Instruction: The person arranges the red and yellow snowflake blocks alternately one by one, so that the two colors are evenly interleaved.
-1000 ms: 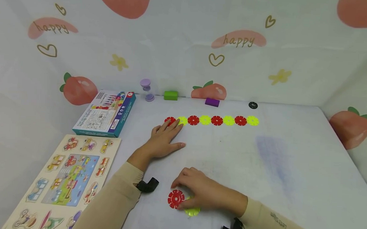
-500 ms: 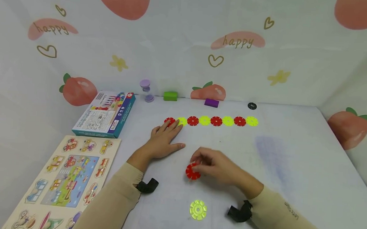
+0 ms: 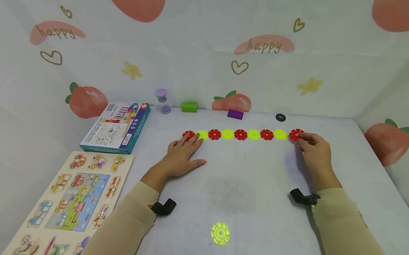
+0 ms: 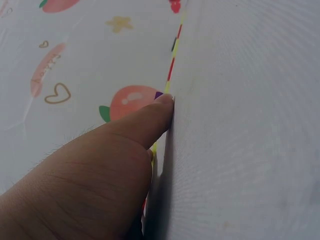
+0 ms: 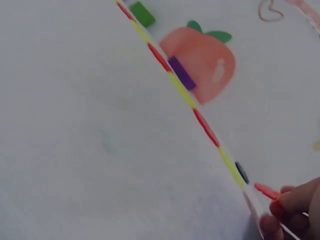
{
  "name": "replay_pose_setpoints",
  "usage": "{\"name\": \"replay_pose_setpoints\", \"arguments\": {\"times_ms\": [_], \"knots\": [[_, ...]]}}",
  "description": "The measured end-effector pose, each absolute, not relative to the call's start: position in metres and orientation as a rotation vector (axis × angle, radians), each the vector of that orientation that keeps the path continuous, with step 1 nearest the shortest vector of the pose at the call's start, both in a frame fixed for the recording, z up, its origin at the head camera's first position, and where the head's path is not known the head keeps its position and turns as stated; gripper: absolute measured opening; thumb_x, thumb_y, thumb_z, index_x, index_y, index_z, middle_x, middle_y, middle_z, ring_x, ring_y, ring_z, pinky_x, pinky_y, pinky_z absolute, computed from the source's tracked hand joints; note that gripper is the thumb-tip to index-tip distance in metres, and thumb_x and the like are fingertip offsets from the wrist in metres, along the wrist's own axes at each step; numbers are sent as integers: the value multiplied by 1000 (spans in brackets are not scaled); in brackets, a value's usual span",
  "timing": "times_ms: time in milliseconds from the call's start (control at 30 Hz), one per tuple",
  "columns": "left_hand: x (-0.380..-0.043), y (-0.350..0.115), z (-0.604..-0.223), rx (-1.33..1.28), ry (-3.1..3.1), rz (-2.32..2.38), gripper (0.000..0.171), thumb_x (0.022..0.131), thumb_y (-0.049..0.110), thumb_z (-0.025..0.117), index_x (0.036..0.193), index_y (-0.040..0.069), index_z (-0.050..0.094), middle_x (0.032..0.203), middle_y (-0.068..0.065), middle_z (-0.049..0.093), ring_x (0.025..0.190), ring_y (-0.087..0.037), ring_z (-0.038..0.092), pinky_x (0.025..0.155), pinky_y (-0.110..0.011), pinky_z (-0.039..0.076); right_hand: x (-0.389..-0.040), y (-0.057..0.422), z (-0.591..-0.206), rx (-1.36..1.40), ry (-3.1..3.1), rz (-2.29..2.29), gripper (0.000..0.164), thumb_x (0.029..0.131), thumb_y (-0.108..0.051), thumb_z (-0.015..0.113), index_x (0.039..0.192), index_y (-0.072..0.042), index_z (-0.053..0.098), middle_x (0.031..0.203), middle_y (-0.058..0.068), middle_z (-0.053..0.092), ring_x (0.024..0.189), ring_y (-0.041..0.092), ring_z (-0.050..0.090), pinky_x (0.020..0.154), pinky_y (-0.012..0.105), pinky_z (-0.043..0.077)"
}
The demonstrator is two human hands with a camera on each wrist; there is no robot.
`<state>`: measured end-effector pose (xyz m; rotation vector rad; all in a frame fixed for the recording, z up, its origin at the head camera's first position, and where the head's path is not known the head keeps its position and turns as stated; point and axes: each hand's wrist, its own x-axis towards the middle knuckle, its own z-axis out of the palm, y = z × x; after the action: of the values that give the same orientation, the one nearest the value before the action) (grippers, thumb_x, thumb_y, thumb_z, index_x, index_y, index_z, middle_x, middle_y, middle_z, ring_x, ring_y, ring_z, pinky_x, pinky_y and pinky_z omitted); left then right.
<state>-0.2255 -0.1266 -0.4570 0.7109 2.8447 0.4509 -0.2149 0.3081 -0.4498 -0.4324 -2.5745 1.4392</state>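
Note:
A row of alternating red and yellow plastic interlocking discs lies across the back of the table, including a yellow disc at its right end. My left hand lies flat with fingers spread, its fingertips on the leftmost red disc and the yellow disc beside it. My right hand pinches a red disc between thumb and fingers just past the row's right end. In the right wrist view, that red disc is slightly raised off the table. A single yellow disc lies near the front.
A wooden vehicle puzzle board and a boxed toy set occupy the left side. Along the back edge stand a purple hourglass, a green block, a purple block and a round black piece.
My right hand has picked up the red disc from the front and carried it back and right to the row's right end. The left hand has stayed in place.

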Motion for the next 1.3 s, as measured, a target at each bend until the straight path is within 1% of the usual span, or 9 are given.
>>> {"name": "replay_pose_setpoints", "arguments": {"times_ms": [67,100,233,300,400,533,667,900,1300], "knots": [[-226,-127,-457,715,2847,453,86,84,74,43,154,30,19,160,6,6,144,-27,-2,106,-57,5,-216,316,-451,-436,-2621,1354,43,99,-34,49,134,-9,55,124,12,53,107,25,50,85,28,46],[-226,-127,-457,716,2848,451,86,84,74,43,154,30,19,160,6,6,144,-27,-2,106,-57,5,-217,318,-451,-406,-2660,1309,47,99,-36,48,136,-7,53,127,15,51,112,30,48,90,36,44],[-226,-127,-457,715,2845,457,86,84,74,44,154,29,20,160,6,6,144,-27,-2,106,-57,5,-219,320,-451,-280,-2851,1043,53,98,-37,49,139,-3,49,138,27,38,126,48,29,96,60,29],[-226,-127,-457,712,2841,458,86,84,74,43,154,30,20,160,7,6,144,-27,-1,106,-57,5,-219,320,-451,-224,-2939,904,55,97,-36,50,140,-2,46,142,30,31,127,55,21,95,67,23],[-226,-126,-457,704,2835,455,86,83,74,44,154,30,19,160,7,6,144,-27,-1,107,-57,5,-218,319,-452,-178,-3037,777,59,97,-38,48,144,-3,39,148,28,24,130,57,14,92,72,17],[-226,-126,-455,701,2832,450,86,83,73,45,154,30,20,160,6,6,144,-27,-1,107,-57,5,-218,318,-451,-104,-3103,736,66,98,-47,43,149,-8,32,153,23,18,134,54,6,86,74,13],[-225,-125,-454,695,2831,456,86,84,72,46,154,29,20,160,6,7,144,-27,-1,107,-57,5,-217,317,-451,-58,-3110,730,67,97,-50,41,150,-10,30,154,22,17,135,53,3,84,73,12],[-225,-124,-454,691,2840,445,86,84,72,46,154,29,21,159,6,7,144,-27,0,106,-57,5,-215,313,-453,-95,-3082,723,63,98,-47,44,147,-9,36,151,23,21,132,54,9,85,70,14],[-224,-125,-454,697,2838,463,86,83,73,45,154,29,21,160,6,8,144,-27,-1,106,-57,4,-214,305,-453,-169,-3094,661,59,98,-42,47,146,-10,38,147,26,24,128,56,16,85,70,18]]}}
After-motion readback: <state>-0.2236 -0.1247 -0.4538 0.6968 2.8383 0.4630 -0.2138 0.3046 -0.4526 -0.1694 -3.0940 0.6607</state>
